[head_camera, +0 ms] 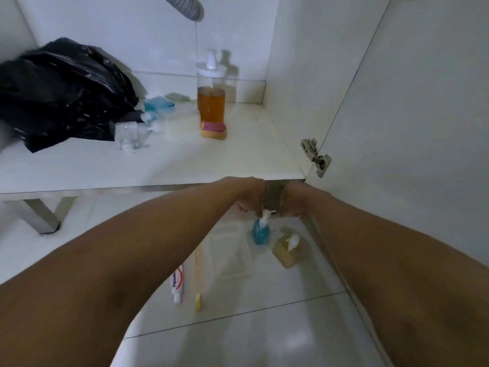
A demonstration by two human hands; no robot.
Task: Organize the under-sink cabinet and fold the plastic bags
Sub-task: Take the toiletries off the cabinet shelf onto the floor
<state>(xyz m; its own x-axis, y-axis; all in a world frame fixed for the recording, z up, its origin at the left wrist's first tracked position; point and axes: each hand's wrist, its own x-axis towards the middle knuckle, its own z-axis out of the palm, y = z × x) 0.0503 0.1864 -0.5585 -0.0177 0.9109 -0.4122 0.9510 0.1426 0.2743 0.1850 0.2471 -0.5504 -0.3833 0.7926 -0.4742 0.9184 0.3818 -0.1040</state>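
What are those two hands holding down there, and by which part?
The blue bottle, by its white pump top: left hand and right hand both seem to pinch it, though blurred.

The wide-angle camera on the person's head sits close in front of the open white under-sink cabinet [185,160], facing forward and steeply down. The cabinet's floor and back wall fill the upper half, with the grey ribbed drain hose [185,6] cut by the top edge. The glossy pale tiled floor [264,327] fills the lower half. The open white door [410,128] rises at right. Both forearms enter from the bottom corners, and the left hand [248,200] and right hand [293,202] meet mid-frame.
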